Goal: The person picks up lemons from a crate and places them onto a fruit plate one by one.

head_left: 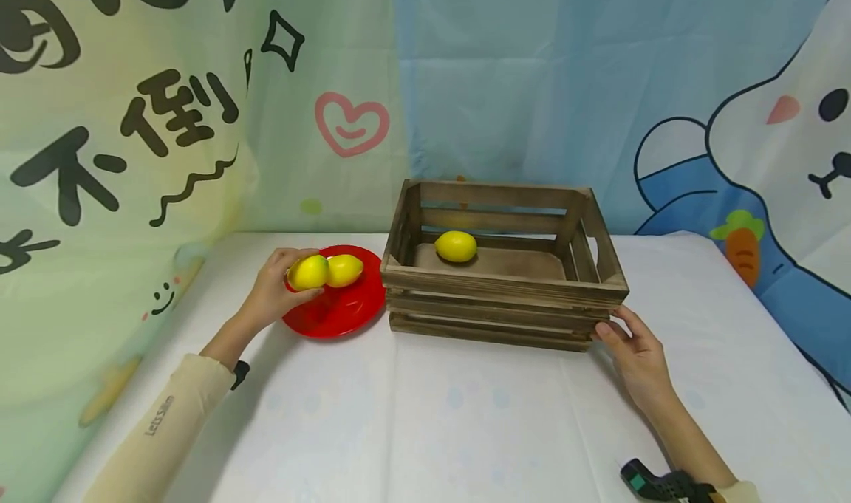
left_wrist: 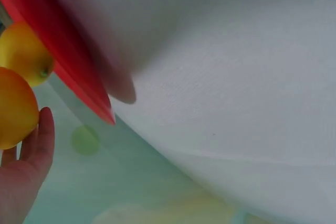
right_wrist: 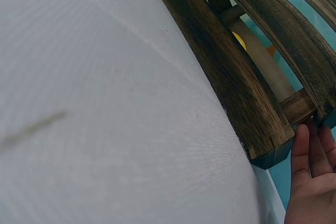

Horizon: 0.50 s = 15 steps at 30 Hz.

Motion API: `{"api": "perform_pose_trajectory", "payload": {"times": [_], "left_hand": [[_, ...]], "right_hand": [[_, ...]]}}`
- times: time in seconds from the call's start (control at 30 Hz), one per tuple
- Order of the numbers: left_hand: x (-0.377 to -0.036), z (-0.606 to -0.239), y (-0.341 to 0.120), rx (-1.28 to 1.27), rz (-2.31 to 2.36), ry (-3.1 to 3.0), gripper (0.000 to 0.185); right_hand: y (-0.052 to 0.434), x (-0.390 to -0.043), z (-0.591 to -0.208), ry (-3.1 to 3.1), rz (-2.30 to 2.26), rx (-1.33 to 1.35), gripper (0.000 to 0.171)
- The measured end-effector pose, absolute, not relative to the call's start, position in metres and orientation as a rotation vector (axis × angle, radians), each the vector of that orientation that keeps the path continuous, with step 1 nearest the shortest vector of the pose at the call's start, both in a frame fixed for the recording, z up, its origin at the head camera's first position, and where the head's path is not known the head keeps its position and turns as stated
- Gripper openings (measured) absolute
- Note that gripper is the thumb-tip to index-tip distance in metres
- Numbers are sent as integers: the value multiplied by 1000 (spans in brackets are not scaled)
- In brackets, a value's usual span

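Observation:
My left hand (head_left: 269, 287) grips a yellow lemon (head_left: 309, 273) over the left part of a red plate (head_left: 334, 317). Beside that lemon, a second lemon (head_left: 345, 270) rests on the plate. In the left wrist view, fingers (left_wrist: 46, 135) curve around the held lemon (left_wrist: 13, 108). A slatted brown wooden crate (head_left: 492, 289) stands right of the plate, with another lemon (head_left: 456, 247) inside. My right hand (head_left: 640, 363) touches the crate's front right corner with thumb and fingers; in the right wrist view, the fairly straight fingers (right_wrist: 301, 153) reach the slat ends.
A white cloth (head_left: 465, 414) covers the table under the plate and crate. Behind it hangs a printed backdrop (head_left: 492, 104) with a heart and a rabbit. The plate's right edge sits close against the crate's left side. A black device (head_left: 665, 482) is worn on the right wrist.

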State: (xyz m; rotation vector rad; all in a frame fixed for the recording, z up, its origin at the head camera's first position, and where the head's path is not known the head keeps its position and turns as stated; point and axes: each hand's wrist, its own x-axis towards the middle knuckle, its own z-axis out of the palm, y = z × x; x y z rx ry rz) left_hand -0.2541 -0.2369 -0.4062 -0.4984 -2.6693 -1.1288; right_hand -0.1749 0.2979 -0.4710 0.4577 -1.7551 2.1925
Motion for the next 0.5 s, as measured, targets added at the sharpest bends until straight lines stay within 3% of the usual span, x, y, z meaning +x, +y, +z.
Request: {"api": "perform_pose_trajectory", "payload": {"times": [0.5], "left_hand": [[-258,-418,-240,-458,-1097,-2785,58]], "right_hand": [[297,-173,-468,-1776,2196,430,38]]}}
